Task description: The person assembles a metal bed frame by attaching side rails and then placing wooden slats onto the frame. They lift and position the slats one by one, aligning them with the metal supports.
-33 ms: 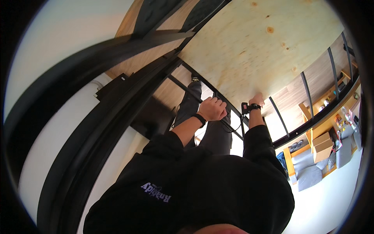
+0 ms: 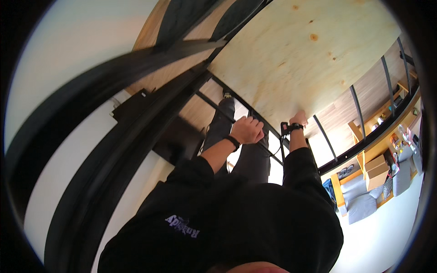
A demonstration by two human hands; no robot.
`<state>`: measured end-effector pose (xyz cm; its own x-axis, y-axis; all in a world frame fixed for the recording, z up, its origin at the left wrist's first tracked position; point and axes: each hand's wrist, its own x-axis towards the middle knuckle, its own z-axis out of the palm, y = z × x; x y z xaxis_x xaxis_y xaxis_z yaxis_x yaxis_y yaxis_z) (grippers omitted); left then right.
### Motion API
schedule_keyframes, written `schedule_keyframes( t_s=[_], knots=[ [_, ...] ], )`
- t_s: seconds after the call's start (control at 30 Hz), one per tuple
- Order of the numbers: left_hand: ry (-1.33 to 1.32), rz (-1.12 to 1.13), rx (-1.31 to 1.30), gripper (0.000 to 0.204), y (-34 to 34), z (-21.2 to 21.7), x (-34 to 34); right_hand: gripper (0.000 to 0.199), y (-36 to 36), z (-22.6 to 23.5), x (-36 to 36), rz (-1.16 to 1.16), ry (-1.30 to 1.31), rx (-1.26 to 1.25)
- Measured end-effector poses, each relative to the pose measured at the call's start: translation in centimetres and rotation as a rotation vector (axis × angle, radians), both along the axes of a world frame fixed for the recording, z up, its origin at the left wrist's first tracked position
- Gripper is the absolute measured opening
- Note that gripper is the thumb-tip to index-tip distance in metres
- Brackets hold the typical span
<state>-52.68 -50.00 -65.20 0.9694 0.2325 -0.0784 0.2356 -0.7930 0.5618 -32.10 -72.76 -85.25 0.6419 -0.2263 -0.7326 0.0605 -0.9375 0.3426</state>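
My left hand [image 2: 247, 130] is closed, its fingers curled round a thin black metal bar [image 2: 207, 99] of a dark frame. To its right, my right hand [image 2: 299, 119] is at the near edge of a pale plywood board [image 2: 300, 63] with brown knots. Its fingers look bent over that edge, though they are partly hidden. A black band circles my left wrist; a strap with a small dark device [image 2: 285, 128] and a cable is on my right wrist. The board lies across the frame, beyond both hands.
Thick black frame rails [image 2: 132, 150] curve along the left. Short black crossbars [image 2: 358, 111] stick out past the board's right side. Lower down are my legs [image 2: 252, 159] and a wooden floor. On the right stand a grey-cushioned wooden sofa [image 2: 362, 207] and a cardboard box [image 2: 377, 173].
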Motion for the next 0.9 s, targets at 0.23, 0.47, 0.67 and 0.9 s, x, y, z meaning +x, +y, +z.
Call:
schedule_keyframes(
  t_s=[0.23, 0.47, 0.67, 0.9],
  knots=[
    [0.031, -0.035, 0.099, 0.015, -0.6, 0.1, 0.4, 0.034, -1.0, -3.8, -0.4, 0.422, -0.199, 0.09],
    [0.051, -0.047, 0.074, 0.014, -0.7, 0.5, 0.8, 0.072, 1.4, -1.9, -0.5, -1.056, -0.539, 0.122],
    [0.014, -0.035, 0.127, 0.012, -0.9, 0.2, 0.8, 0.075, 2.0, 0.2, -0.6, -1.06, -0.542, 0.254],
    [0.017, -0.046, 0.148, 0.013, -1.1, 0.3, 0.8, 0.085, 1.4, 1.7, -0.1, -1.079, -0.443, 0.265]
  ],
)
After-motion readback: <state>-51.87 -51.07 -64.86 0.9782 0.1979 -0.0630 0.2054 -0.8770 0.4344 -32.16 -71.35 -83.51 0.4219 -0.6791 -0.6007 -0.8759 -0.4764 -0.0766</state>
